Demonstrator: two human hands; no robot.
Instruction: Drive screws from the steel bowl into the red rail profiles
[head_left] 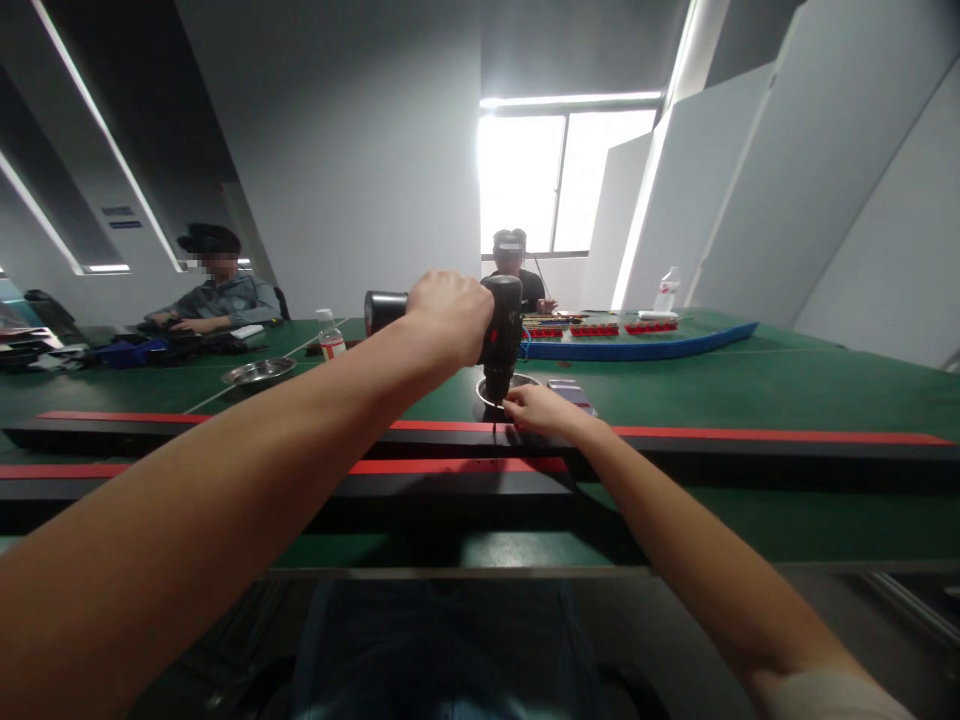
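My left hand [448, 308] is wrapped round the handle of a black cordless drill [501, 325]. The drill is held nose down, its thin bit [494, 428] pointing at the bars below. Beside the chuck, my right hand [534, 408] has its fingers pinched together; anything between them is too small to make out. Two long black bars with red strips lie across the table: a near bar [457, 484] under the bit and a longer far bar [750, 455] just behind it. Whether the bit touches either one, I cannot tell.
A metal bowl [481, 392] stands behind the drill, beside a flat packet [571, 394]. Another metal bowl [259, 372] and a bottle [330, 338] are to the left. Farther back lie a long blue strip [637, 351] and red pieces [651, 327]. Two people sit across the green table [825, 390].
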